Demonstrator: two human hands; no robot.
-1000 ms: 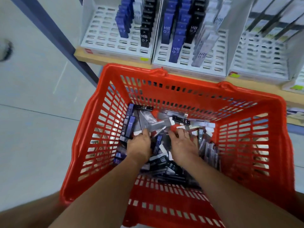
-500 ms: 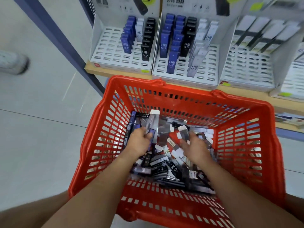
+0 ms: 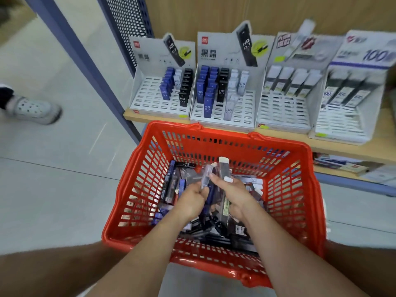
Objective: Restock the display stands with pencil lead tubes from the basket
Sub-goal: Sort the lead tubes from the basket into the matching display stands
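Observation:
A red plastic basket [image 3: 310,189] sits in front of me, its floor covered with several loose pencil lead tubes [image 3: 218,226] in black, blue and clear. Both hands are inside it, close together. My left hand [image 3: 192,199] grips a clear grey tube [image 3: 206,175] that points up. My right hand [image 3: 232,192] holds a dark tube with a white cap [image 3: 224,168], upright, plus at least one more tube under its palm. Behind the basket, white slotted display stands [image 3: 147,99] [image 3: 244,116] on a wooden shelf hold rows of blue, black and clear tubes.
Two more display stands [image 3: 282,116] [image 3: 342,125] with larger packs stand to the right on the shelf [image 3: 353,146]. A blue metal upright [image 3: 85,67] rises on the left. Someone's grey shoe [image 3: 34,110] is on the tiled floor at far left.
Both hands rose from the pile and came together, each now holding tubes upright. The view tilted up, so the stands' header cards show. The shoe at left moved further into view.

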